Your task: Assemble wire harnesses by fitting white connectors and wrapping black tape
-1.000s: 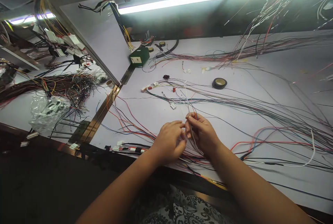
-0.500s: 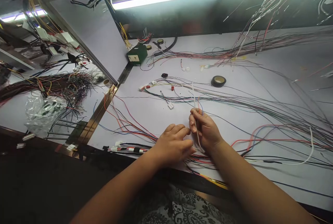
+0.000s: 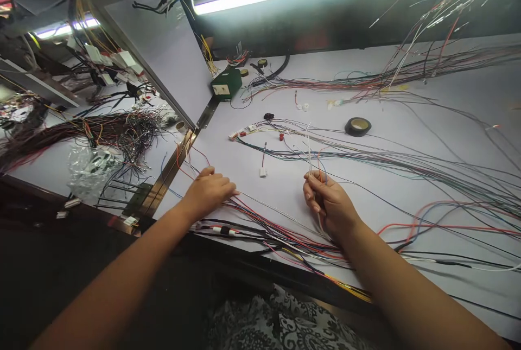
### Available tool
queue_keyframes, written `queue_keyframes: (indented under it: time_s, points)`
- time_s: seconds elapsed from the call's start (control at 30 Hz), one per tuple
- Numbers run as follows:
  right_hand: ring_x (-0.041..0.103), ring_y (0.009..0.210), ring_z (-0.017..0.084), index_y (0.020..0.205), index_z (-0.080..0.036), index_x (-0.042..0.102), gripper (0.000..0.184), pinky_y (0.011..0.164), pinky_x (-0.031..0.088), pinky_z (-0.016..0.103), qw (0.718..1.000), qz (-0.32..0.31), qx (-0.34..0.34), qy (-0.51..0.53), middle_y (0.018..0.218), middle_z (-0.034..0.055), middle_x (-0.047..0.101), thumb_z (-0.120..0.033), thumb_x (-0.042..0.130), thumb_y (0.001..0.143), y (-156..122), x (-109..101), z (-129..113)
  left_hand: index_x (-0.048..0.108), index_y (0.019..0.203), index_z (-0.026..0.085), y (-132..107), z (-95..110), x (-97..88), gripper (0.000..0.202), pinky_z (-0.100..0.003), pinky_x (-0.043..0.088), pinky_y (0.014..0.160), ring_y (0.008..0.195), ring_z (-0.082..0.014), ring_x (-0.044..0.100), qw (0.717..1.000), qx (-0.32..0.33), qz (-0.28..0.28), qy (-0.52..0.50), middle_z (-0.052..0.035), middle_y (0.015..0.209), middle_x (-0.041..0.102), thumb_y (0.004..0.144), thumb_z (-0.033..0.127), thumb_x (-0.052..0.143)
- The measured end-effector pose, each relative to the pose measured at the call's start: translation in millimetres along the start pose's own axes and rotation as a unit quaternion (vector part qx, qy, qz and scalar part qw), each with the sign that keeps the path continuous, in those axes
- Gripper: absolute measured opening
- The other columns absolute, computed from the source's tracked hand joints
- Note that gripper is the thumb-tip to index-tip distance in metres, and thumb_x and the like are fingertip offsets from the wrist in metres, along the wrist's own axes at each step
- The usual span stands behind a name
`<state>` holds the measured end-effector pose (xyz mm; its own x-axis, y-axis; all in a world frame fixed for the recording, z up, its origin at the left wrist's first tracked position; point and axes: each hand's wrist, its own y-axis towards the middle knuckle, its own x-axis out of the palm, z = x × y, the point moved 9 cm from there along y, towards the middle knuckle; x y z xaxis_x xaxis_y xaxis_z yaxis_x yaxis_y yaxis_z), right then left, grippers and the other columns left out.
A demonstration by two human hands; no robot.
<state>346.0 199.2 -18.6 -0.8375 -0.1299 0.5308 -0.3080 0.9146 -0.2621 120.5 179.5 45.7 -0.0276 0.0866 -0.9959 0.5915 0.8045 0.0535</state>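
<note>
My right hand (image 3: 328, 203) is closed around a few thin wires (image 3: 310, 149) whose free ends stick up out of its fingers. My left hand (image 3: 209, 190) lies palm down at the left on the white bench (image 3: 407, 138), fingers curled onto a thin pale wire (image 3: 268, 210) that runs across toward my right hand. Red, black and blue wires (image 3: 264, 228) pass under and between both hands. A small white connector (image 3: 262, 172) lies just beyond them.
A black tape roll (image 3: 357, 126) sits at the middle right. A green box (image 3: 226, 83) stands at the back by a metal divider (image 3: 171, 168). Long wire bundles (image 3: 427, 168) cross the right side. A clear plastic bag (image 3: 87, 168) and tangled wires lie left of the divider.
My left hand has left my right hand and slid left along the bench, drawing a thin wire out. My right hand has stayed closed on its wires.
</note>
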Motion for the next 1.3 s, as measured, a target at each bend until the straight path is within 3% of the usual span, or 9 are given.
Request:
queue_keyframes:
  time_s: [0.23, 0.43, 0.67, 0.77, 0.9, 1.0, 1.13, 1.2, 1.3]
  points:
    - [0.034, 0.036, 0.005, 0.090, -0.021, 0.054, 0.023, 0.032, 0.013, 0.017, 0.999, 0.016, 0.017, -0.035, 0.059, -0.0048, 0.053, -0.040, 0.065, 0.083, -4.1, 1.1, 3.2, 0.063, 0.090, 0.027, -44.2, -90.6, 6.0, 0.027, -0.040, 0.030, 0.095, 0.080, -0.0197, 0.058, 0.994, -0.037, -0.055, 0.085, -0.0020, 0.078, 0.063, 0.096, 0.036, 0.038]
    - [0.038, 0.040, 0.004, 0.094, -0.022, 0.055, 0.022, 0.034, 0.023, 0.014, 0.997, 0.004, 0.026, -0.074, 0.062, -0.0048, 0.055, -0.041, 0.062, 0.086, -6.7, 2.6, 11.1, 0.065, 0.103, 0.026, -89.2, -168.1, 3.0, 0.032, -0.045, 0.014, 0.110, 0.110, -0.0215, 0.053, 0.971, -0.163, -0.110, 0.140, -0.0062, 0.109, 0.065, 0.090, 0.016, 0.038]
    - [0.037, 0.039, 0.004, 0.093, -0.023, 0.054, 0.026, 0.029, 0.021, 0.012, 0.994, 0.009, 0.044, -0.101, 0.062, -0.0051, 0.053, -0.045, 0.064, 0.084, -8.8, 7.1, 10.8, 0.053, 0.131, 0.027, -126.8, -221.0, -5.0, 0.048, -0.060, 0.009, 0.110, 0.141, -0.0308, 0.023, 0.906, -0.367, -0.158, 0.143, -0.0092, 0.152, 0.033, 0.085, 0.017, 0.047]
    - [0.037, 0.039, 0.005, 0.094, -0.023, 0.053, 0.029, 0.028, 0.021, 0.012, 0.992, 0.012, 0.059, -0.115, 0.063, -0.0052, 0.052, -0.047, 0.065, 0.082, -9.8, 9.4, 10.9, 0.041, 0.141, 0.026, -101.5, -188.5, -7.8, 0.053, -0.054, 0.008, 0.113, 0.143, -0.0264, 0.018, 0.918, -0.354, -0.126, 0.128, -0.0083, 0.157, 0.022, 0.088, 0.017, 0.042]
    - [0.035, 0.039, 0.005, 0.095, -0.024, 0.052, 0.029, 0.029, 0.018, 0.014, 0.991, 0.017, 0.063, -0.117, 0.063, -0.0052, 0.052, -0.047, 0.065, 0.082, -9.8, 8.5, 12.9, 0.046, 0.138, 0.022, -46.4, -87.3, 1.2, 0.046, -0.044, 0.019, 0.115, 0.140, -0.0225, 0.028, 0.980, -0.166, -0.089, -0.060, -0.0087, 0.152, 0.034, 0.094, 0.036, 0.041]
    - [0.040, 0.045, 0.008, 0.095, -0.024, 0.053, 0.026, 0.039, 0.031, 0.018, 0.993, -0.013, 0.030, -0.117, 0.061, -0.0044, 0.052, -0.045, 0.062, 0.085, -9.1, 12.0, 12.4, 0.058, 0.127, 0.022, -26.6, -21.2, -3.0, 0.037, -0.049, 0.023, 0.113, 0.131, -0.0249, 0.042, 0.965, -0.115, -0.042, -0.233, -0.0096, 0.137, 0.054, 0.094, 0.031, 0.044]
    - [0.046, 0.057, 0.012, 0.098, -0.023, 0.052, 0.025, 0.055, 0.039, 0.023, 0.975, -0.078, 0.002, -0.207, 0.063, -0.0033, 0.052, -0.046, 0.055, 0.090, -12.0, 21.3, 15.0, 0.057, 0.127, 0.018, -10.6, 44.0, -10.3, 0.038, -0.036, 0.040, 0.105, 0.120, -0.0197, 0.054, 0.920, -0.129, 0.012, -0.370, -0.0109, 0.125, 0.063, 0.095, 0.034, 0.043]
    - [0.045, 0.056, 0.012, 0.101, -0.022, 0.051, 0.028, 0.055, 0.038, 0.025, 0.952, -0.124, 0.001, -0.281, 0.063, -0.0038, 0.050, -0.048, 0.050, 0.092, -15.0, 28.3, 20.0, 0.048, 0.136, 0.016, -4.0, 60.5, -0.2, 0.050, -0.036, 0.045, 0.100, 0.120, -0.0212, 0.054, 0.814, -0.206, 0.027, -0.542, -0.0141, 0.130, 0.058, 0.093, 0.042, 0.049]
    - [0.046, 0.058, 0.013, 0.103, -0.022, 0.052, 0.028, 0.058, 0.039, 0.027, 0.893, -0.194, -0.037, -0.405, 0.067, -0.0029, 0.052, -0.047, 0.045, 0.094, -20.6, 41.7, 25.3, 0.043, 0.139, 0.019, 8.7, 84.8, 20.6, 0.061, -0.038, 0.038, 0.106, 0.128, -0.0229, 0.047, 0.592, -0.283, 0.034, -0.754, -0.0156, 0.141, 0.047, 0.088, 0.049, 0.055]
